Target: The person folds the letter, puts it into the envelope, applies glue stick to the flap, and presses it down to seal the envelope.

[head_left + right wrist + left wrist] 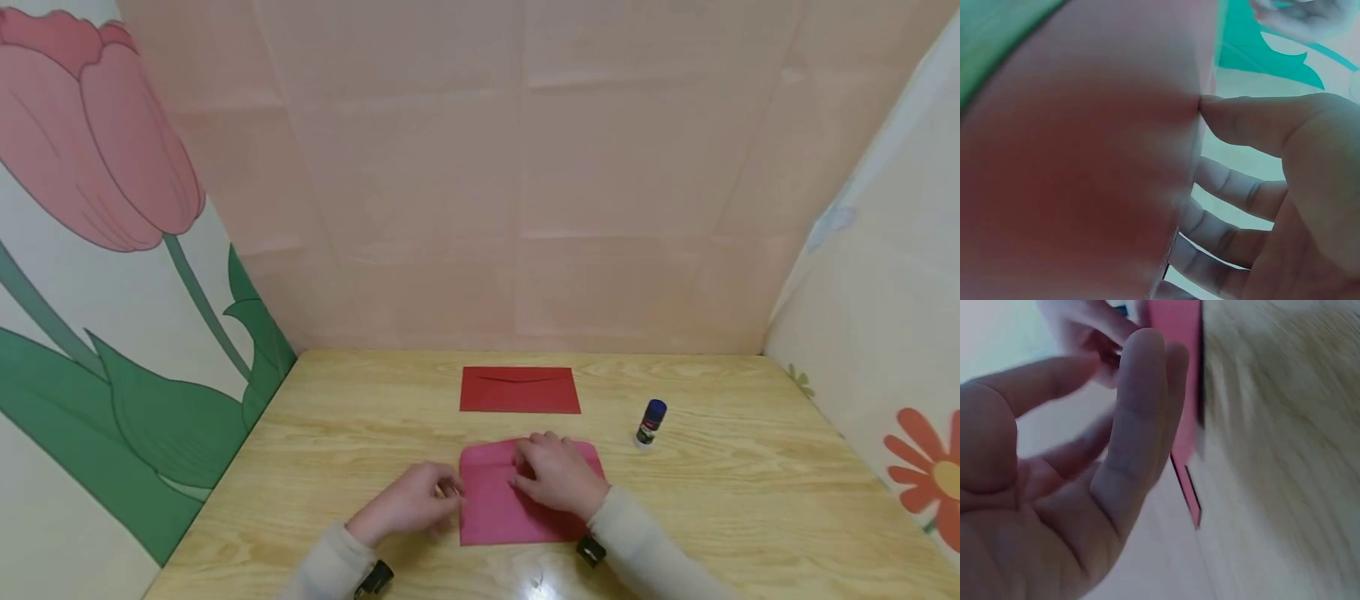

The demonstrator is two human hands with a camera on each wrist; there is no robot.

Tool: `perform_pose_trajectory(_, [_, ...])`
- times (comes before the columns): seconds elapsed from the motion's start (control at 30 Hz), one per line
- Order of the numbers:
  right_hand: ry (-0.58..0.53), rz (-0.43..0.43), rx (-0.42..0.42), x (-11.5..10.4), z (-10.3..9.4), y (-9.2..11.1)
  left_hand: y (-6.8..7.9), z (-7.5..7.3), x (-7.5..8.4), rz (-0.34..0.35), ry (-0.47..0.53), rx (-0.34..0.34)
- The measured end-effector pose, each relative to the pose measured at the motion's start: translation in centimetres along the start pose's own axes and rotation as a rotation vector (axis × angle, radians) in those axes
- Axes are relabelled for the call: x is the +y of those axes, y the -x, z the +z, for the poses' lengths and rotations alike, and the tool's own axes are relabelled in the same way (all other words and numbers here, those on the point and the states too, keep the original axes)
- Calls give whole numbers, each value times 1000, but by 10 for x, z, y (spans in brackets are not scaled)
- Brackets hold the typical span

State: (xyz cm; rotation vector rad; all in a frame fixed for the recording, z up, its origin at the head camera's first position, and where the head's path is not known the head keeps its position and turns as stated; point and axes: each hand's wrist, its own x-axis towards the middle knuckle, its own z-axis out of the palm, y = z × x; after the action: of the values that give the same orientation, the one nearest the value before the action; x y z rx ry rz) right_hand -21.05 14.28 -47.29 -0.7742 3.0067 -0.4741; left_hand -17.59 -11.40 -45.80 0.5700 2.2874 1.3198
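In the head view, a pink envelope point(495, 517) is seen at six o'clock, lying flat on the tabletop point(262, 475), with a crease running across it near its far edge. Both hands are brought to it. By the right hand point(558, 475) the envelope is touched at its twelve-to-two-o'clock part, the thumb set apart from the fingers. The left hand point(411, 498) is held at the envelope's nine o'clock, fingers loosely bent and nothing seen in them; whether the edge is touched cannot be told. A red envelope point(520, 396) is laid at the pink one's twelve o'clock, well clear of it, and a glue stick point(651, 422) with a blue cap is stood at two o'clock. Light sleeves point(648, 546) are worn on both arms.

In the left wrist view, the left hand is shown from seven round to twelve o'clock — a gap is left between thumb and forefinger. The pink envelope is seen edge-on toward twelve to one o'clock, and the right hand, blurred, at eleven.

In the right wrist view, the frame's left side is filled by the pink envelope. Its surface is met by the right thumb's tip, with the fingers spread below toward five o'clock; the left hand is glimpsed between one and two o'clock.
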Motion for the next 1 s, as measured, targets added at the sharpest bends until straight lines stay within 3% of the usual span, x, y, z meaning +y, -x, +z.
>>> perform_pose_trajectory(0.17, [7,28,-1,2,5,-2,2,6,13,106,-123,-115])
perform_pose_trajectory(0.37, [24,55,-1,1,4,-6,5,12,20,244,-399,-202])
perform_pose_trajectory(0.53, [52,85,-15,-2,-1,-4,8,18,19,202,-490,-206])
perform_pose_trajectory(0.77, [96,111,9,-9,-10,7,7,21,18,146,-572,-115])
perform_pose_trajectory(1.0, [128,104,17,-7,-11,16,7,22,22,24,-607,-68])
